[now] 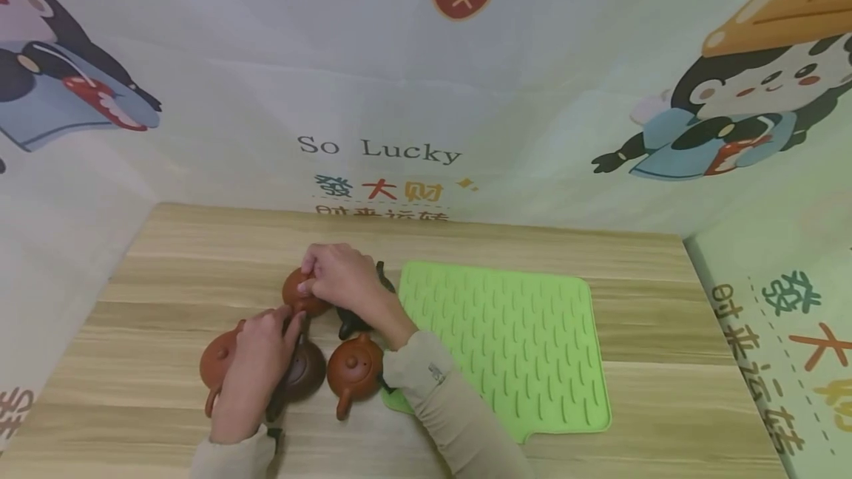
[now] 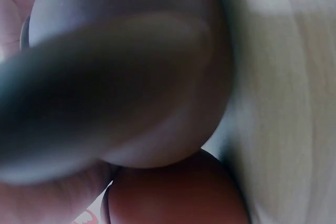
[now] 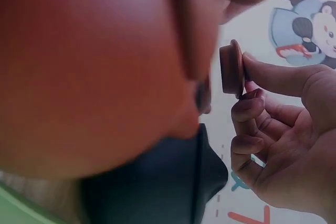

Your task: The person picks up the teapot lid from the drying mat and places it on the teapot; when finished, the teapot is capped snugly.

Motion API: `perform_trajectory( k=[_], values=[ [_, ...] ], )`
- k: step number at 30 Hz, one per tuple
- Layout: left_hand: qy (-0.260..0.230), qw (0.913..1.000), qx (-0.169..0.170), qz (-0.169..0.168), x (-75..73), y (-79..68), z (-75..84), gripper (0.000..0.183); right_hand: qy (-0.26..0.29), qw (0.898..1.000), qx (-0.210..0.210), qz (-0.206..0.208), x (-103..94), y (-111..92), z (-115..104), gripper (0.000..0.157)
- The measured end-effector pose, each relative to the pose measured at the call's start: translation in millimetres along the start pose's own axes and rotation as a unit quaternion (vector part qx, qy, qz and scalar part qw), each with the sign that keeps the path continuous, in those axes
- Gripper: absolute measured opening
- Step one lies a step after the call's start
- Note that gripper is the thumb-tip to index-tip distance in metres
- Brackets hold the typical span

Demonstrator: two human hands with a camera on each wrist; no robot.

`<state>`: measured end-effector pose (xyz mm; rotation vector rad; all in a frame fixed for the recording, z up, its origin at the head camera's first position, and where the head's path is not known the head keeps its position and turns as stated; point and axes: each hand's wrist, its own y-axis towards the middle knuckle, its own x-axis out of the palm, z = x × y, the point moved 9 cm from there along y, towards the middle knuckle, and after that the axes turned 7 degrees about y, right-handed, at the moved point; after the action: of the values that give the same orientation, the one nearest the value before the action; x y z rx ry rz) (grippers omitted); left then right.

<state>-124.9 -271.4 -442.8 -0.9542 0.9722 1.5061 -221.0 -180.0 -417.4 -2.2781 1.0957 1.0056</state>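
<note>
- Tabletop [image 1: 665,301] of pale wood grain fills the lower half of the head view, boxed in by printed screens at the back and on both sides; the widest bare stretch lies at the far right and along the back edge.
- Green mat [image 1: 532,346] with raised ribs lies right of centre, its near left corner reaching under the person's right sleeve; nothing stands on the part that shows, so it offers flat room just beside the pots.
- Four small clay teapots sit bunched left of the mat, close enough that a hand on one nearly brushes the next.
- Left hand [image 1: 256,364] rests over the near left of the group, fingers fairly straight, touching the left teapot [image 1: 218,361] and covering part of the dark brown teapot [image 1: 306,375]; it looks to be steadying them, though a true grip cannot be made out.
- Right hand [image 1: 339,279] reaches over the far teapot [image 1: 296,294], the pot being worked on, which stands on the wood behind the others.
- Near right teapot [image 1: 356,369] stands untouched just below the right wrist, spout pointing toward the near edge.
- Dark object [image 1: 353,320], black and partly hidden by the right wrist, lies between the far pot and the mat; what it is cannot be told.
- Lid [image 3: 232,69] is pinched on edge between the right thumb and fingertips in the right wrist view, held clear of the pot's mouth.
</note>
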Motion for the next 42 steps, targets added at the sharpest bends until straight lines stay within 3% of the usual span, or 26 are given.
perform_trajectory(
  k=[10,28,35,38,42],
  values=[
    [-0.001,0.9999,0.006,0.012,-0.7,-2.0,1.8,0.020,-0.026,1.000,0.009,0.001,10.0,2,-1,0.021],
    [0.009,0.9998,-0.012,-0.016,2.1,0.7,1.6,0.023,-0.028,0.999,0.028,0.019,12.5,3,10,0.022],
    [0.011,0.9995,-0.010,-0.028,4.7,7.2,3.9,0.023,-0.018,0.998,0.054,0.038,8.9,1,20,0.023],
    [0.009,0.9995,-0.003,-0.031,6.3,11.0,5.5,0.024,-0.026,0.998,0.040,0.038,6.1,0,20,0.025],
    [-0.001,0.9995,-0.007,-0.031,4.9,7.4,4.9,0.027,-0.067,0.997,-0.024,0.015,-2.5,-11,12,0.040]
  ],
)
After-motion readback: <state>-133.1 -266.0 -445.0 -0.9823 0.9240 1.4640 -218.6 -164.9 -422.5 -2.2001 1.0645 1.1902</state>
